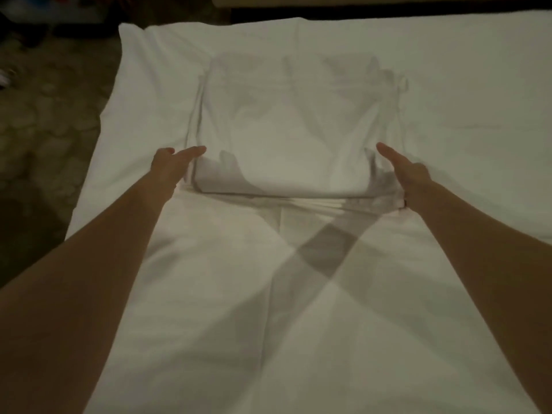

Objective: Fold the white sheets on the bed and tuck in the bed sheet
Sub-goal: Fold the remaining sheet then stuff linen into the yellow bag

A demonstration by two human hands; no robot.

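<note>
Both hands [171,162] [406,171] flanking folded white sheets [280,132], fingers straight, on bed sheet [448,85]

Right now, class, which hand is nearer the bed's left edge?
Left. The left hand is at the folded sheet's left side, closer to the bed's left edge; the right hand is at the sheet's right side, farther away.

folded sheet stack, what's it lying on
The folded sheet stack lies on the white bed sheet, with several layered edges showing along its near side. The left hand and right hand flank it. Whatever lies beneath the stack is covered.
</note>
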